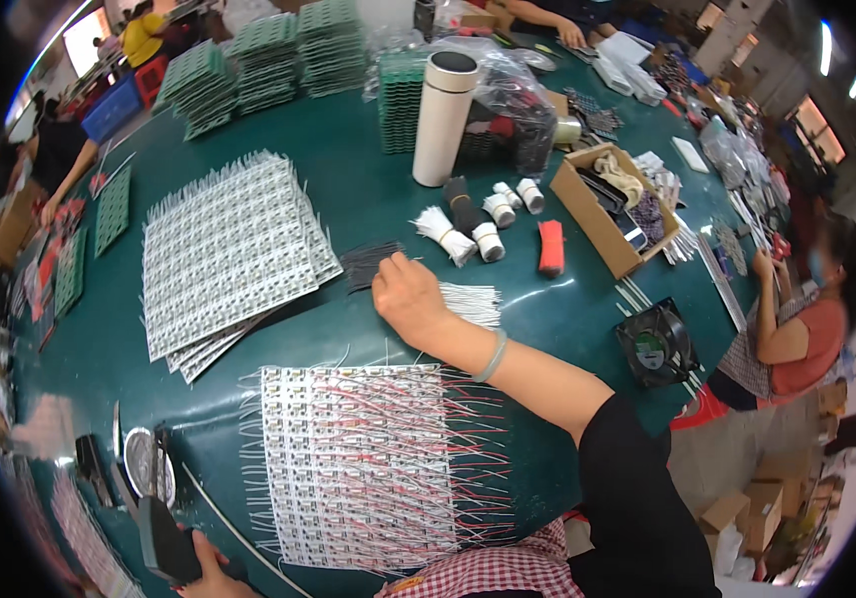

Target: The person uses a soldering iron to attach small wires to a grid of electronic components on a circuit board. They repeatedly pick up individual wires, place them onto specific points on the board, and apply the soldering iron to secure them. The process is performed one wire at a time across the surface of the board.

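My right hand (410, 299) reaches across the table, its fingers pinched at the edge of a spread of short black wires (370, 267). Beside that hand lies a bunch of white wires (473, 304). Closer to me is a white circuit board panel (288, 448) with rows of small parts, covered with red, white and dark wires. At the lower left, my left hand (213, 573) is closed around a dark grey-handled tool (167, 543), partly cut off by the picture's edge. Near the tool's front end sits a round silver dish (152, 466).
Stacked white panels (228, 249) lie at left, green panel stacks (298, 50) behind. A cream flask (445, 120), wire bundles (488, 242), red bundle (550, 247), cardboard box (597, 224) and black fan (655, 342) stand around. A co-worker (807, 329) sits at right; others work farther off.
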Demonstrator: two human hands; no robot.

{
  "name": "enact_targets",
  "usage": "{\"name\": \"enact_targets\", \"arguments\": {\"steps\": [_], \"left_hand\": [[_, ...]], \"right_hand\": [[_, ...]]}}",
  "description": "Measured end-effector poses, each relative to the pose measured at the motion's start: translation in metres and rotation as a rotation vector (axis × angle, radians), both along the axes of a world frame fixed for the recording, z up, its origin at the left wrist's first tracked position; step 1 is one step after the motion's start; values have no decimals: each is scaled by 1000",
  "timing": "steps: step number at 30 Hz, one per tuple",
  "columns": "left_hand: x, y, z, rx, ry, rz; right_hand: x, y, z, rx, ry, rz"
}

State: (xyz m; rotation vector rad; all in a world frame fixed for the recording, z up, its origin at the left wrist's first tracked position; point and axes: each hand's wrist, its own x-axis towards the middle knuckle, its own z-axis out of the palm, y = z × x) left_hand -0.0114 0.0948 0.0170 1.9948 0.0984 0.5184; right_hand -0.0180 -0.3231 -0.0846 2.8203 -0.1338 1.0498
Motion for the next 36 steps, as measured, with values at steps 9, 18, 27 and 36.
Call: {"name": "enact_targets", "arguments": {"steps": [9,18,27,36], "left_hand": [[-10,-40,28,-25,82,-52],[-12,-35,29,-8,118,-76],[-13,12,-4,-52,111,-79],[-23,0,2,-173,111,-34]], "right_hand": [[-2,-1,1,53,-22,-22],[2,-4,3,96,-25,-30],[0,-11,1,255,1,46],[1,-5,12,223,-13,64]]}}
